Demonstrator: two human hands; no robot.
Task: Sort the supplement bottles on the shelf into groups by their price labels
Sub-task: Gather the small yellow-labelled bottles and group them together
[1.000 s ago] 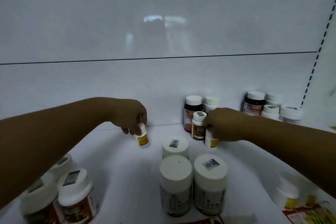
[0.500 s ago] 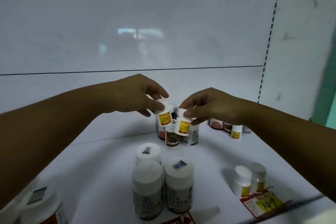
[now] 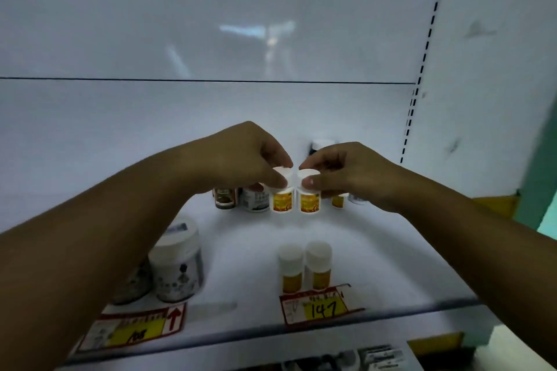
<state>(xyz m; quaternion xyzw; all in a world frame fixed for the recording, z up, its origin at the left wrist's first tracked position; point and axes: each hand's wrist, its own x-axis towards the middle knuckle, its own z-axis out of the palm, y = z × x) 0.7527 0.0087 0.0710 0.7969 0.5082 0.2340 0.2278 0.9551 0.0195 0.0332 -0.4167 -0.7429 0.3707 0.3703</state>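
Observation:
My left hand (image 3: 241,159) pinches the white cap of a small yellow-labelled bottle (image 3: 282,201). My right hand (image 3: 340,173) pinches the cap of a matching yellow-labelled bottle (image 3: 309,202) right beside it. Both bottles hang side by side over the middle of the white shelf (image 3: 241,235). Two more small yellow-labelled bottles (image 3: 304,268) stand near the front edge, just behind a price label reading 147 (image 3: 322,307). Another price label (image 3: 135,330) with a red arrow sits at the front left.
Large white-capped jars (image 3: 177,262) stand at the front left, partly behind my left forearm. A brown bottle (image 3: 224,197) and a white bottle (image 3: 256,199) stand behind the held pair, with more small bottles (image 3: 339,200) at the back right. A perforated shelf upright (image 3: 422,69) runs down the right.
Both hands carried their yellow-labelled bottles rightward and a little down, now level and side by side. The view swung right, bringing the 147 label and the front pair nearer the middle.

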